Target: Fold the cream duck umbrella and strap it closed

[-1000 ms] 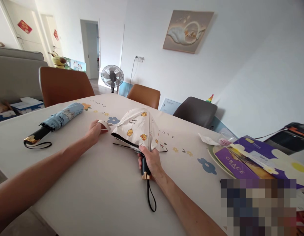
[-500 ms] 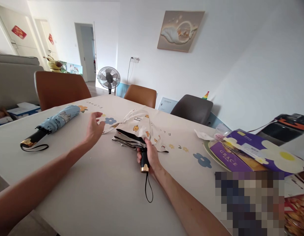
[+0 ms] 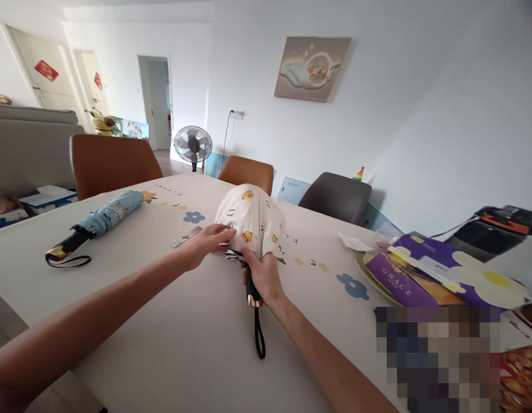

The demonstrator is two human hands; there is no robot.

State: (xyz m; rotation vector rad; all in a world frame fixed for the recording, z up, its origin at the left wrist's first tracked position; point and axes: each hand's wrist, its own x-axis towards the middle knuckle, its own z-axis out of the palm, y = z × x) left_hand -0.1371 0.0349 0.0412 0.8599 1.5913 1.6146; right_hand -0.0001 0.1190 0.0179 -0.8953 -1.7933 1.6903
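Note:
A white folding umbrella (image 3: 257,223) with small cartoon prints stands out in front of me, its canopy loosely gathered and bulging. My right hand (image 3: 266,275) is wrapped around its black handle at the base of the canopy. The thumb presses on the fabric edge. A gold-coloured cap ends the handle, and a black wrist strap (image 3: 259,338) hangs from it. On the canopy's left side, my left hand (image 3: 209,240) pinches the fabric near its lower edge; part of its fingertips is hidden. To the left lies a rolled light-blue umbrella (image 3: 111,215) with a black handle.
The table's pale cloth (image 3: 171,332) has flower prints. Purple packages (image 3: 395,281) lie on a plate at the right, beside a dark bottle-like container (image 3: 485,229). Chairs (image 3: 115,166) stand along the far side, with a fan (image 3: 193,144) behind. A blurred patch covers the lower right.
My left hand has moved right, from open above the table to the canopy of the white umbrella. The canopy now bulges more upright. My right hand keeps its hold on the handle.

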